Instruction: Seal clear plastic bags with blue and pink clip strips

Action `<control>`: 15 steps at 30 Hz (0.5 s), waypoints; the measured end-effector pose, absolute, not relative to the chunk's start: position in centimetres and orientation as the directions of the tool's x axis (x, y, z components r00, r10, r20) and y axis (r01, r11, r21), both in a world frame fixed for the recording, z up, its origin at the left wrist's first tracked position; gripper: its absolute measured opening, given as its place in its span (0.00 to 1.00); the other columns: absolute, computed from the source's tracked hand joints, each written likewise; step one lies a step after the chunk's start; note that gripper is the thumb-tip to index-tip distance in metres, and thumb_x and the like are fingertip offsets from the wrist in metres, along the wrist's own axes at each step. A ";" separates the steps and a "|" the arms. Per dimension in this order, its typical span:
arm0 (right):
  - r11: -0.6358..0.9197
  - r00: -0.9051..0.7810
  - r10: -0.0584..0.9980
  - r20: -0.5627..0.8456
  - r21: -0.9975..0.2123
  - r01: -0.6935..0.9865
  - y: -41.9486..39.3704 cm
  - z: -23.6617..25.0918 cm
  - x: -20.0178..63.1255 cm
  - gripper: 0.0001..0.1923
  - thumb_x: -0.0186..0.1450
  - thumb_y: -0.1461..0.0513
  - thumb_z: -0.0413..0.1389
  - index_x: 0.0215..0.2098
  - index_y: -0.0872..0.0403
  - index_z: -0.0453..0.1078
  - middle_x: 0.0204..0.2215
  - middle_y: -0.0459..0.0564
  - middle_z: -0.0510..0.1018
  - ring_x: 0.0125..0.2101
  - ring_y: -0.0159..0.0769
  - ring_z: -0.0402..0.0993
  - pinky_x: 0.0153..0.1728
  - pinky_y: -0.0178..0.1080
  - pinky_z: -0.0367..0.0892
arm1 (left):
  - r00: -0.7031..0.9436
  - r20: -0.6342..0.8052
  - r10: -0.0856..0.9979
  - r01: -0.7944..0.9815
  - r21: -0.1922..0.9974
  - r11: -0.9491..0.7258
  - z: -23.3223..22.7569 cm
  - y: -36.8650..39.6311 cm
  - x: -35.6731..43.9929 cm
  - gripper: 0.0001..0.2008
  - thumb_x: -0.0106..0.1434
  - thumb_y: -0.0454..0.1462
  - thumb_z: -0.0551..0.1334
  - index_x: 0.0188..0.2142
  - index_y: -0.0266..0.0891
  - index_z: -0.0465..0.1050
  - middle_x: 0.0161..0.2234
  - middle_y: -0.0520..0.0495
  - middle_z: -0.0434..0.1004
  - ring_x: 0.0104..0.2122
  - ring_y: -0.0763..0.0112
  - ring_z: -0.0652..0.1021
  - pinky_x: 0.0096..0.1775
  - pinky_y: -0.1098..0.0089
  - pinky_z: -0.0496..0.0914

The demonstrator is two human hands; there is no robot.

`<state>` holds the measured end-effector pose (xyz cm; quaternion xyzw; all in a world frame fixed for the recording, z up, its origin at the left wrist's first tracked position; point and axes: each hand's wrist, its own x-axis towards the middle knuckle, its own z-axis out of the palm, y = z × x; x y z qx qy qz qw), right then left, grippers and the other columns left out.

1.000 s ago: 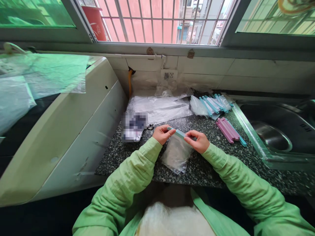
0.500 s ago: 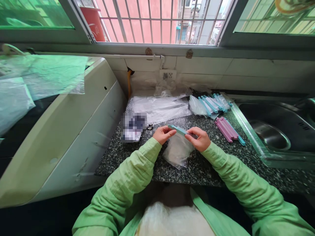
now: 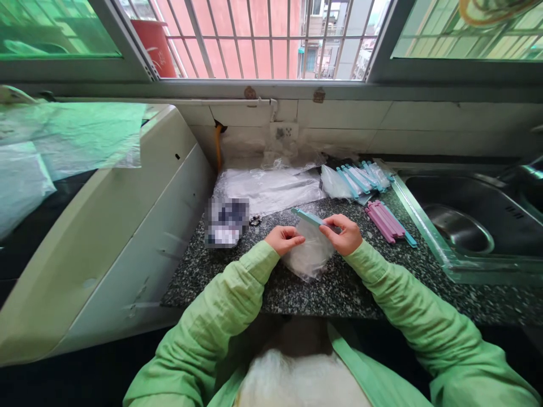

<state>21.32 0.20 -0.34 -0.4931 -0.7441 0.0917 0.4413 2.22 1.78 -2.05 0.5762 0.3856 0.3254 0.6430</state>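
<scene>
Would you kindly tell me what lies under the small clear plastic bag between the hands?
The small clear plastic bag rests on the speckled granite counter, whose pattern shows faintly through; whether the bag holds anything is unclear.

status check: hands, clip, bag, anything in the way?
Right hand grips teal clip. Left hand pinches clear bag below it. Pink clips lie aside on counter; nothing in the way.
</scene>
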 end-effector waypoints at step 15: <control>0.503 -0.284 0.861 0.422 -0.624 0.597 -0.1 -0.5 20.8 0.09 0.55 0.57 0.53 0.23 0.54 0.69 0.20 0.48 0.73 0.23 0.31 0.66 0.25 0.34 0.62 | 0.199 0.009 0.980 -0.035 0.999 -0.002 -0.4 2.3 1.6 0.21 0.35 0.51 0.67 0.20 0.34 0.70 0.14 0.56 0.62 0.16 0.81 0.60 0.20 0.75 0.54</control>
